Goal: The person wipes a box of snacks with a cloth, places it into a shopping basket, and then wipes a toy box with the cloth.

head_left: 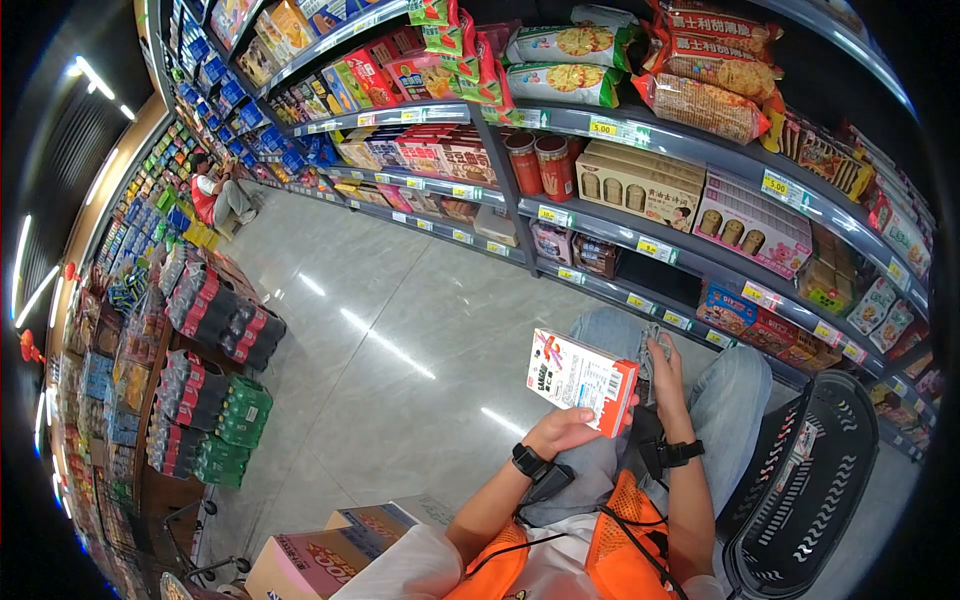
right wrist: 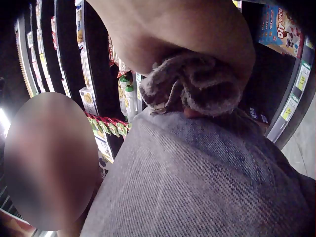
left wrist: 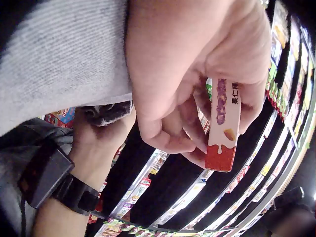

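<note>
Snack-filled shelves [head_left: 705, 270] rise ahead of you. From the head camera, your left hand [head_left: 565, 428] pinches a white-and-red box [head_left: 580, 380] before the shelves; a black basket [head_left: 832, 480] also stands before them. Left wrist: you clasp that box, shelves behind it. Right wrist: your right hand [right wrist: 192, 34] grips bunched grey cloth [right wrist: 190, 86] over denim [right wrist: 187, 173], shelves beyond.
</note>
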A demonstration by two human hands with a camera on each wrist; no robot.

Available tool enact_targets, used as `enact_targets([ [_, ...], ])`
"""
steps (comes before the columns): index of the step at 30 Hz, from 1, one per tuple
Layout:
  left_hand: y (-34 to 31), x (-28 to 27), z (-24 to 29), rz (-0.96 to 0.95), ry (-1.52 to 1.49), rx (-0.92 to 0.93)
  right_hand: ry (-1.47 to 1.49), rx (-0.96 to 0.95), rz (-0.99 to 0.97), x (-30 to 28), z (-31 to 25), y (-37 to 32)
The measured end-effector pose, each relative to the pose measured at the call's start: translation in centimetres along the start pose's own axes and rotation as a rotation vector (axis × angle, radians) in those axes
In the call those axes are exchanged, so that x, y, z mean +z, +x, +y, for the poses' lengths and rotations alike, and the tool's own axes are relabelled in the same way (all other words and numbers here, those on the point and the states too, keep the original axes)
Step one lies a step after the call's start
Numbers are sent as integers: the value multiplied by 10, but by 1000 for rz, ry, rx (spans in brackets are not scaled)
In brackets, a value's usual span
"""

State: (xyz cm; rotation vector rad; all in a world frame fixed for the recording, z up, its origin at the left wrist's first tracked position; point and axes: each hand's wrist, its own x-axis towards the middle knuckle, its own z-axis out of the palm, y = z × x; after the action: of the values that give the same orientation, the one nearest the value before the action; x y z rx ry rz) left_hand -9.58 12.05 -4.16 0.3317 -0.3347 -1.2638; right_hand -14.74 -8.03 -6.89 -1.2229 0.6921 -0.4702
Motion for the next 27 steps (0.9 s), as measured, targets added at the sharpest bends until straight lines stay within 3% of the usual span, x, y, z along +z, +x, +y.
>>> enact_targets([
  [15,0,-1,-1,35,-28,16,1,-53,-14,3,-8,-4],
  [21,2,-3,-1,-11,-23,11,2,13,44,8,-18,-11],
  [24,3,-3,-1,-18,-22,0,-6,-21,-15,4,-16,-11],
  [27,5,6,3,-12,18,-17,-45,-66,54,5,-6,-8],
])
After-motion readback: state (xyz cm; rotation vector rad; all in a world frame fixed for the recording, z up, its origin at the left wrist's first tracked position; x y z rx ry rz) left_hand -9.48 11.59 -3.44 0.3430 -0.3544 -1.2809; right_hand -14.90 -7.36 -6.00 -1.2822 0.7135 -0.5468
